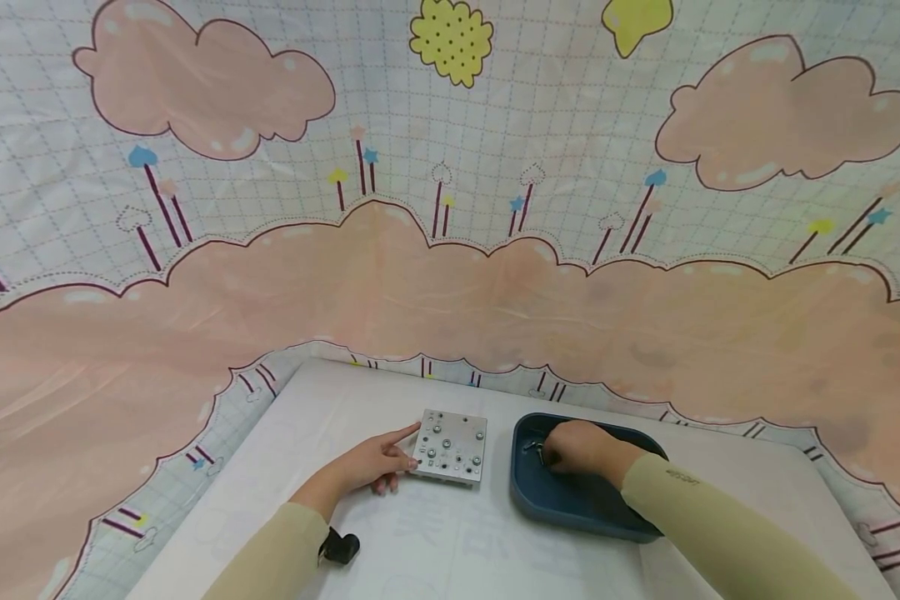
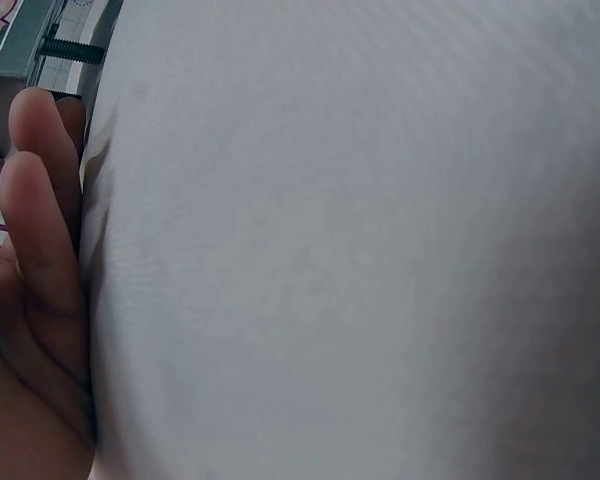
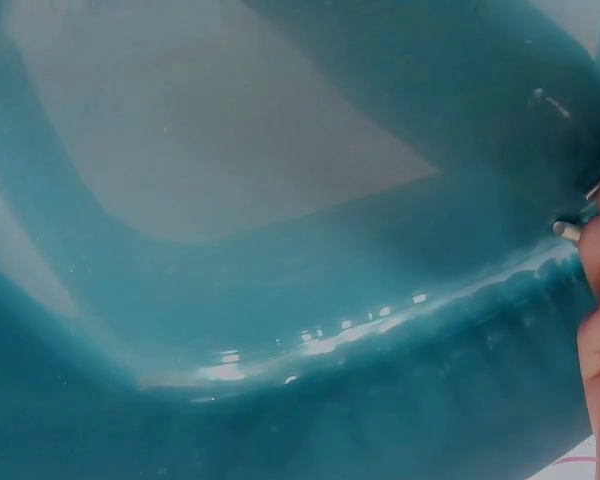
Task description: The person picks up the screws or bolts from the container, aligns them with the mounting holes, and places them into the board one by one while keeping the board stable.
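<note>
A silver metal plate (image 1: 457, 435) with several round holes and screw heads lies on the table. My left hand (image 1: 371, 461) holds it at the left edge, the index finger along the upper side and the thumb at the lower corner. Under the plate a threaded bolt (image 2: 72, 50) sticks out in the left wrist view. Inside the dark blue tray (image 1: 562, 521) is my right hand (image 1: 576, 447), its fingertips around a small metal screw (image 3: 567, 231). The palm and most fingers are out of the right wrist view.
A black heart-shaped object (image 1: 341, 547) lies beside the left sleeve. The white table (image 1: 450, 550) is bordered behind by a patterned cloth (image 1: 450, 308) with pink clouds.
</note>
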Tool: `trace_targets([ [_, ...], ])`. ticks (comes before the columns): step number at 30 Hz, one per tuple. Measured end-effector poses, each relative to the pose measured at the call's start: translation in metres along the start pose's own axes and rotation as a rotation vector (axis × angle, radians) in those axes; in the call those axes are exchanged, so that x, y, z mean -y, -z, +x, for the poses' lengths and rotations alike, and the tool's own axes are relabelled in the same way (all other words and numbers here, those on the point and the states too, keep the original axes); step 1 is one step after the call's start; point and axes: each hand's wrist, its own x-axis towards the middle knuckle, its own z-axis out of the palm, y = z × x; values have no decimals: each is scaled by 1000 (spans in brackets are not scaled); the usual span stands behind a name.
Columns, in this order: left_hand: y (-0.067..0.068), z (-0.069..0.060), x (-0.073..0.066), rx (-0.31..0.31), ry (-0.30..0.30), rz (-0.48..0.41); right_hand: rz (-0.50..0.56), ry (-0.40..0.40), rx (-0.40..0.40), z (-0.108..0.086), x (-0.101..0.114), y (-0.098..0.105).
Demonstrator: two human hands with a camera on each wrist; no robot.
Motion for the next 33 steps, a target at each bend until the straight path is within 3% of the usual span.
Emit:
trace_targets([
  [14, 0, -1, 0, 0, -4, 16, 149, -151, -30, -21, 3, 16],
  [28, 2, 1, 2, -2, -20, 23, 260, -186, -191, -32, 5, 27],
  [33, 1, 3, 0, 8, -31, 19, 319, -209, -213, -34, 4, 30],
])
